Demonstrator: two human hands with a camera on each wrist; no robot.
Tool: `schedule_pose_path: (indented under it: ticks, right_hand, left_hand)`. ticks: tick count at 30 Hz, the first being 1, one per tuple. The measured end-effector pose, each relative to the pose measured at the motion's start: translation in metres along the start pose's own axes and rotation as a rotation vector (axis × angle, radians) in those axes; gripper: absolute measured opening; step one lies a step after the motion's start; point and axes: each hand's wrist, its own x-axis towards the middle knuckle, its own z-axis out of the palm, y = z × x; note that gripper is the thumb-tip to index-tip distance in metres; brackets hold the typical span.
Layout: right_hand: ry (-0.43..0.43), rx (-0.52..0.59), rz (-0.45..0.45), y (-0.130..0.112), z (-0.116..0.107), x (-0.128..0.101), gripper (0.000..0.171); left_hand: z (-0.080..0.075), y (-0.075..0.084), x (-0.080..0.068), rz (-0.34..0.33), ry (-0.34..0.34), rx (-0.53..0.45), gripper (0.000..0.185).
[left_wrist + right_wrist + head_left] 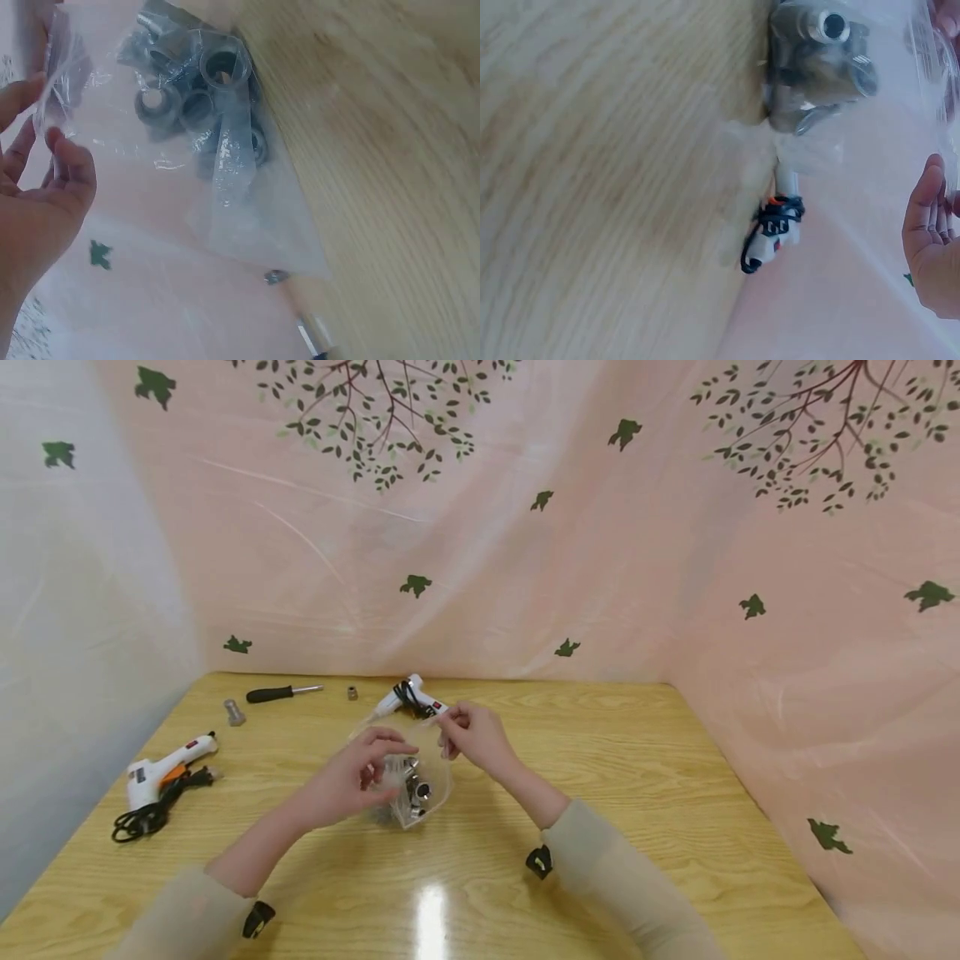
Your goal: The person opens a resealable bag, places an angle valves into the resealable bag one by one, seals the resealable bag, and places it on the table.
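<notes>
A clear plastic bag (442,793) with several shiny metal pipe fittings (422,791) inside stands near the table's middle, its mouth upward. My left hand (358,777) is at the bag's left side, thumb and fingers spread apart; in the left wrist view its fingertips (69,156) are right at the bag's rim. Opposite it, my right hand (477,739) pinches the bag's upper edge between thumb and fingers. More ring-shaped fittings (199,109) show through the plastic in the left wrist view.
Behind the bag lies a white glue gun (411,695) with its black cord wrapped round it. Another glue gun (153,781) lies at the left. Toward the back left are a bolt (234,712), a screwdriver (281,693) and a small metal nut (352,693).
</notes>
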Motion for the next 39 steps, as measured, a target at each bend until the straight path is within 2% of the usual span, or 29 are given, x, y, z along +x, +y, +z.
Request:
schedule_pose_path:
  ticks: [3, 6, 9, 14, 19, 24, 30, 35, 39]
  right_hand:
    - [0.018, 0.008, 0.005, -0.002, -0.004, -0.001, 0.020]
    - [0.041, 0.015, 0.019, -0.005, -0.007, -0.001, 0.012]
    - [0.051, 0.042, 0.036, -0.003, -0.008, 0.001, 0.009]
    - [0.056, 0.067, 0.039, -0.004, -0.012, 0.000, 0.017]
    - [0.060, 0.020, 0.006, -0.001, -0.017, -0.003, 0.011]
    - [0.063, -0.059, -0.003, -0.004, -0.031, -0.006, 0.008]
    - [0.094, -0.059, 0.006, -0.019, -0.058, -0.007, 0.014]
    - [0.182, -0.042, -0.083, -0.042, -0.085, -0.006, 0.012]
    - [0.242, -0.079, -0.123, -0.059, -0.101, -0.005, 0.013]
  left_hand:
    - [0.010, 0.009, -0.004, 0.052, 0.025, 0.141, 0.041]
    - [0.020, 0.013, -0.005, 0.088, -0.017, 0.204, 0.031]
    - [0.030, 0.012, -0.005, 0.098, -0.097, 0.203, 0.025]
    - [0.042, 0.009, -0.006, 0.135, -0.183, 0.249, 0.018]
    - [0.041, 0.011, -0.008, 0.157, -0.177, 0.282, 0.008]
    - [0.023, 0.020, -0.007, 0.168, -0.119, 0.313, 0.006]
    - [-0.014, 0.041, 0.003, 0.189, -0.019, 0.354, 0.008]
    - [-0.050, 0.055, 0.025, 0.202, 0.096, 0.429, 0.005]
    - [-0.067, 0.060, 0.048, 0.252, 0.183, 0.504, 0.004]
